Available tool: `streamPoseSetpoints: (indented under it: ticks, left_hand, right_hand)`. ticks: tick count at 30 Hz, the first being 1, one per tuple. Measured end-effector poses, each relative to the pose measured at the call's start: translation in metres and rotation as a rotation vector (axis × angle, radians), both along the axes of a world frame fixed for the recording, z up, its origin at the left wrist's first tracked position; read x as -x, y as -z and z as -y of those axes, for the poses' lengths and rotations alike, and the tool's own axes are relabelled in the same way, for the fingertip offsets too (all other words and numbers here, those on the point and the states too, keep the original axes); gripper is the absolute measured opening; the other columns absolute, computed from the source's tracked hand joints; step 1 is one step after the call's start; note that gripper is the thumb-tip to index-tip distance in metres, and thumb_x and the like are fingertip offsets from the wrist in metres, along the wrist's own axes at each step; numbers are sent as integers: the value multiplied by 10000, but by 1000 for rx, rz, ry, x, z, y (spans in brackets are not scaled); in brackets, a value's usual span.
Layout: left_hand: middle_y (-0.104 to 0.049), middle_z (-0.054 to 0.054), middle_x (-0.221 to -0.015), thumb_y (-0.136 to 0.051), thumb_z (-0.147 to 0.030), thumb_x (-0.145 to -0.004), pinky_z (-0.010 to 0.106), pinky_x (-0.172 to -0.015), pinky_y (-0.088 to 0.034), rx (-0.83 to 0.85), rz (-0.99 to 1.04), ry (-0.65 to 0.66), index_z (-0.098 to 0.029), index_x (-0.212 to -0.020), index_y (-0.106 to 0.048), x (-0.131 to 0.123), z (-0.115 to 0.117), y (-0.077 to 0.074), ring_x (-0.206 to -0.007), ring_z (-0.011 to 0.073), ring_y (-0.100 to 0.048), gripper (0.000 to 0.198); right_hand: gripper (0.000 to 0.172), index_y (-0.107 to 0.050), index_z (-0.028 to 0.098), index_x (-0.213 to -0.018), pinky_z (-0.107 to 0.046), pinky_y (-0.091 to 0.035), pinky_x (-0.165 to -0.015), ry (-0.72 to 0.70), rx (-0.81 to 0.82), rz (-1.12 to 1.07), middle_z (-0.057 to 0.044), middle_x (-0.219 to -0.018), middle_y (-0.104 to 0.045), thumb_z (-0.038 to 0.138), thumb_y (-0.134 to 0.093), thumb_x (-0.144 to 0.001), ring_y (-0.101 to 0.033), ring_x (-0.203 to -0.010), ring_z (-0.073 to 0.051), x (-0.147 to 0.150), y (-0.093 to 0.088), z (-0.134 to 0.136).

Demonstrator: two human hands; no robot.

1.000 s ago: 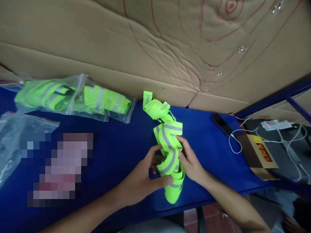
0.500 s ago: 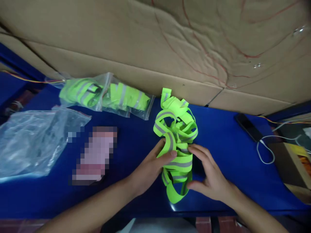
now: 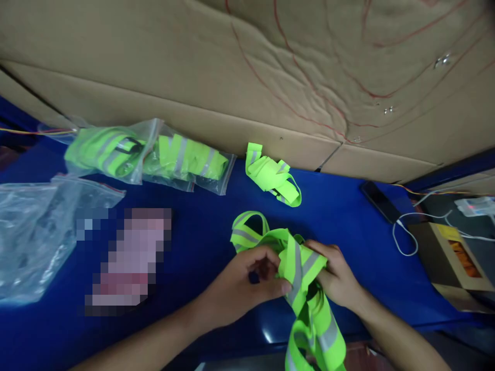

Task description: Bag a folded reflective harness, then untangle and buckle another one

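Observation:
A fluorescent yellow-green reflective strap (image 3: 297, 268) with grey stripes is bunched between both hands. My left hand (image 3: 247, 283) pinches it from the left, thumb and fingers closed on a fold. On the other side my right hand (image 3: 336, 273) grips the bunch, its fingers partly hidden behind the strap. One loop lies out to the left on the table, while longer loops hang down past the table's front edge. Farther back, against the cardboard, a second bundle of the same strap (image 3: 274, 178) lies apart from my hands.
Clear zip bags with folded green straps (image 3: 104, 154) lie at the back left. Other clear plastic bags (image 3: 31, 226) are at far left, beside a pixelated pink item (image 3: 131, 252). A black phone (image 3: 381, 201) with a white cable and an open cardboard box (image 3: 448, 252) stand right.
Both hands have drawn the nearer strap toward me and lifted it, parting it from the back bundle. Its lower loops now drop over the table edge. The view has shifted slightly.

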State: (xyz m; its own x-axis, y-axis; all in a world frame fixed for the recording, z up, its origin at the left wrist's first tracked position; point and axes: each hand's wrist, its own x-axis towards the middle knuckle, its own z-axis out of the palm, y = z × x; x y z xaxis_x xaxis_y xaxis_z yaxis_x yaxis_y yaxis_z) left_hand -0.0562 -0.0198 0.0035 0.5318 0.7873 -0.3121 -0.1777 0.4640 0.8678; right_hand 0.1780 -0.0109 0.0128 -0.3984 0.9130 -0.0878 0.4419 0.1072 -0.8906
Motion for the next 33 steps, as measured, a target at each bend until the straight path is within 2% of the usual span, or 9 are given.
streamPoseSetpoints:
  ticks: [3,6,8,12,16,20,25,30,33]
  left_hand:
    - [-561,-30,-715,-846,-395,-779,235,-665,-383,48,98,44,-166,-776,-634,3,0,-1,-691,98,-489,312]
    - [-571,-30,-765,-869,-368,-758,223,-675,-411,206,274,92,-179,-817,-620,6,-1,1,-716,99,-505,319]
    - [-591,-22,-819,-884,-308,-742,224,-712,-434,200,311,78,-188,-850,-626,8,-1,3,-786,115,-540,304]
    - [-625,-8,-984,-899,-210,-711,236,-828,-458,127,334,-36,-214,-927,-624,8,-1,6,-971,148,-578,349]
    - [-618,-13,-980,-900,-218,-712,227,-749,-456,248,382,-104,-225,-943,-556,5,-1,4,-877,124,-580,415]
    - [-583,-34,-839,-835,-195,-787,216,-691,-432,221,358,-164,-223,-907,-502,3,-5,2,-747,91,-536,355]
    - [-612,35,-1090,-804,-256,-818,278,-777,-472,6,148,-113,-247,-1082,-577,1,-3,8,-1006,187,-600,348]
    - [-687,34,-1160,-767,-294,-855,311,-849,-456,-281,-234,85,-265,-1213,-648,-2,6,4,-994,194,-612,378]
    - [-716,49,-1096,-681,-340,-925,319,-849,-485,-230,-126,87,-222,-1118,-693,-6,7,3,-994,212,-644,226]
  right_hand:
    - [151,-520,190,-695,-232,-376,-550,-39,315,-153,42,-616,-478,192,-545,-844,-430,-570,-107,7,-7,-4]
    - [209,-539,199,-675,-266,-464,-612,-51,440,-288,36,-604,-492,284,-627,-845,-478,-586,-131,9,-9,-9]
    - [132,-641,201,-824,-285,-504,-690,-12,454,-335,13,-712,-596,321,-694,-838,-567,-674,-156,6,-7,-10]
    - [456,-620,263,-1168,-226,-478,-622,124,502,-544,13,-856,-674,329,-832,-770,-608,-680,-133,-2,-2,-10]
    - [350,-620,248,-1054,-180,-412,-514,253,409,-699,52,-715,-598,338,-835,-793,-524,-550,-89,-6,-2,-10]
    - [228,-653,244,-1040,-164,-416,-522,445,265,-615,50,-752,-584,323,-782,-868,-514,-584,-77,-2,-1,-12]
    - [252,-638,264,-1084,-192,-491,-642,591,231,-577,19,-954,-642,317,-766,-874,-601,-755,-105,0,1,-16]
    - [248,-585,271,-1139,-291,-553,-791,336,125,-372,-35,-1098,-643,300,-700,-920,-655,-951,-180,-2,2,-13]
    - [399,-503,284,-1269,-417,-553,-956,170,-183,-148,-97,-1269,-578,256,-678,-911,-622,-1155,-257,-6,2,-11]
